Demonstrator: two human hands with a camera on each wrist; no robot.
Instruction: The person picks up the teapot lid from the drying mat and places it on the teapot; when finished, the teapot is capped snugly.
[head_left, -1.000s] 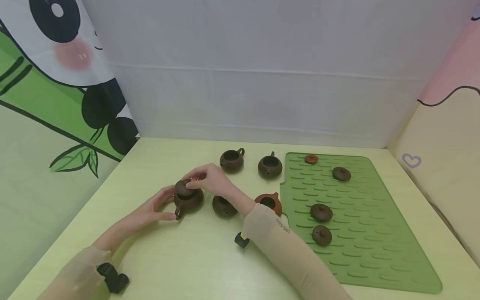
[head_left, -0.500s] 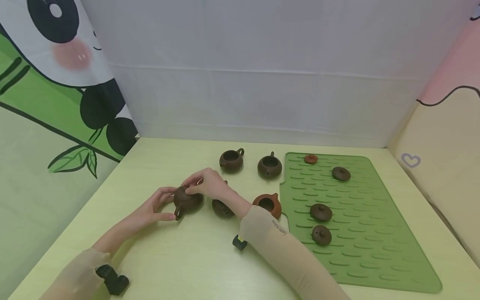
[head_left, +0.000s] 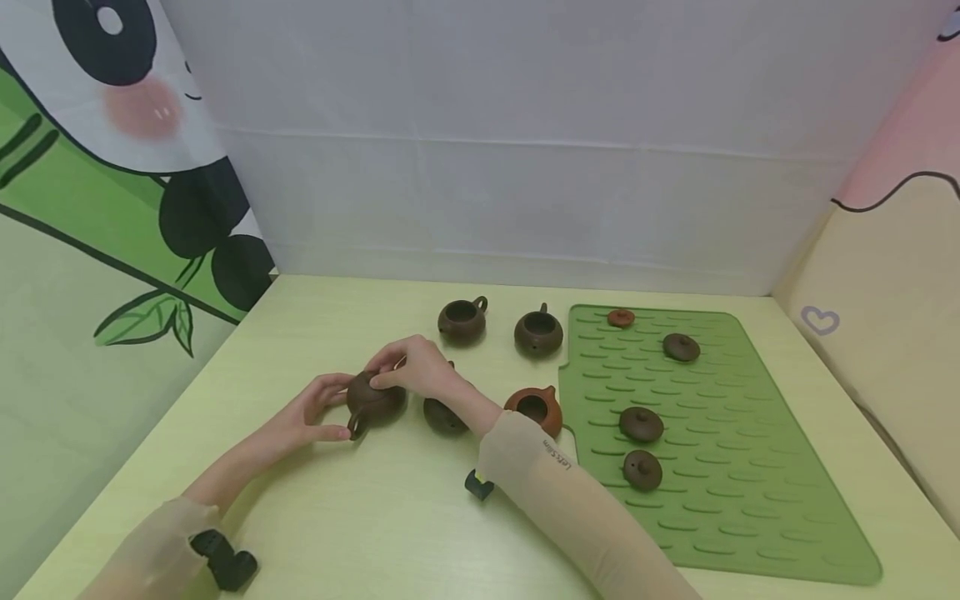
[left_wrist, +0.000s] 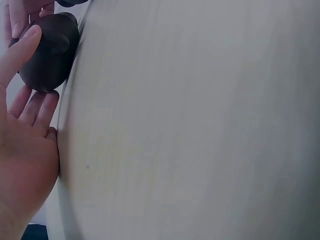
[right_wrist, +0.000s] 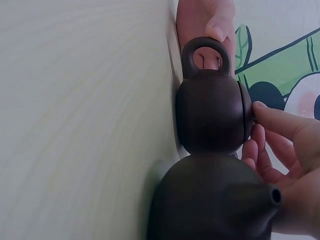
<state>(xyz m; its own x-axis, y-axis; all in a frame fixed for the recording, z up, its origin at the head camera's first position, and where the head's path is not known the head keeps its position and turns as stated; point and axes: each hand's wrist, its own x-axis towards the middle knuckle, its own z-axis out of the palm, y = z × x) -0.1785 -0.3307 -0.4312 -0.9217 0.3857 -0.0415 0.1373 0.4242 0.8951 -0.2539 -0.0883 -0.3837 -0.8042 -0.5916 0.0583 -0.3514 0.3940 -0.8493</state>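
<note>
A dark brown teapot (head_left: 384,408) stands on the table at left of centre, its loop handle (right_wrist: 206,42) toward the person. My left hand (head_left: 309,410) holds it from the left, thumb by the handle and fingers along the far side. From above, my right hand (head_left: 422,367) pinches the knob of the teapot's lid (right_wrist: 247,111), which sits on the opening; the knob itself is mostly hidden. Beneath the right wrist, a second dark teapot (head_left: 442,417) is partly covered. A reddish-brown lidless teapot (head_left: 551,412) stands beside the right sleeve.
Two dark lidless teapots (head_left: 462,322) (head_left: 538,333) stand further back. On the right lies a green ridged mat (head_left: 720,500), with a small reddish lid (head_left: 621,317) and dark lids (head_left: 681,347) (head_left: 641,424) (head_left: 642,470) on it. Cloth walls (head_left: 525,217) border the table.
The dark lid, tilted above the teapot's opening a second ago, has come down flat onto it under the right hand. The left hand keeps its place. Little differs over the last half second.
</note>
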